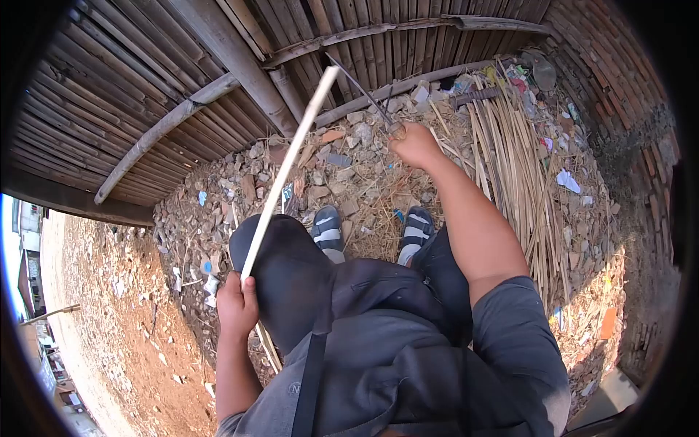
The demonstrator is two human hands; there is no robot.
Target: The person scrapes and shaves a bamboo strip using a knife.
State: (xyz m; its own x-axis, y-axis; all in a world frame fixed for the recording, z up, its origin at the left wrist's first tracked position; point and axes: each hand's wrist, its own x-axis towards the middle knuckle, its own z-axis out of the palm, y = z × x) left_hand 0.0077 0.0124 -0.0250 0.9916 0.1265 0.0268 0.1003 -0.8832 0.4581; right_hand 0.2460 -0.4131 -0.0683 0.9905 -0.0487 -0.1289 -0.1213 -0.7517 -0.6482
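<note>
A long pale bamboo strip (293,153) rises from my left hand (237,304), which is closed around its lower end beside my knee. The strip slants up and to the right, and its far end overlaps the knife blade in this view. My right hand (418,146), with the arm stretched forward, grips the handle of a long knife (362,89). Its dark, narrow blade points up and to the left, toward the bamboo wall. Both of my feet, in strapped sandals (328,227), stand on the rubble between the hands.
A bundle of split bamboo strips (520,167) lies on the ground at the right. A bamboo slat wall (145,95) spans the front and left, and a brick wall (608,80) stands at the right. Stones, straw and litter cover the ground (349,186).
</note>
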